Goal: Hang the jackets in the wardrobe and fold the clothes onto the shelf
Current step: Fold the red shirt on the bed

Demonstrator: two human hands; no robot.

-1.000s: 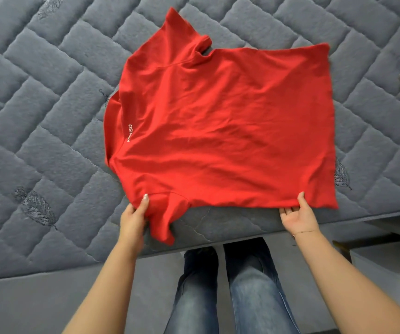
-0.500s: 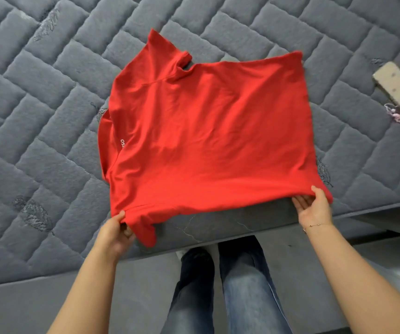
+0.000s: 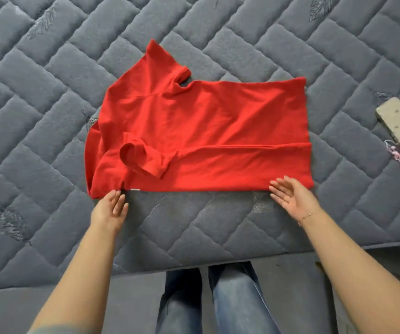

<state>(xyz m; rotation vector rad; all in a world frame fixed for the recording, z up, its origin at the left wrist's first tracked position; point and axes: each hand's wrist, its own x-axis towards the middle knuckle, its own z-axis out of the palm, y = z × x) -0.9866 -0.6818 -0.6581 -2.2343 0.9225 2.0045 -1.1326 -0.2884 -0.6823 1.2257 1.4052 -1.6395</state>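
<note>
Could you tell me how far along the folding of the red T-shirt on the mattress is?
Done: the red T-shirt lies on the mattress with its near side and sleeve folded over. In hand: the left hand and right hand are open at that folded edge. Left: the far sleeve, the remaining folds, shelving.

Two bare forearms reach forward from the bottom of the frame, spread wide apart. The left hand (image 3: pixel 111 208) lies palm down with its fingers straight and close together, fingertips pointing ahead and touching the near folded edge of a red cotton T-shirt (image 3: pixel 218 121) just beyond them. The right hand (image 3: pixel 293 197) is turned palm up and slightly inward, fingers straight and loosely fanned, its fingertips at the same folded edge near the hem corner. A thin chain bracelet (image 3: pixel 307 216) circles the right wrist. Below, between the arms, two legs in blue jeans (image 3: pixel 232 300) stand side by side.
</note>
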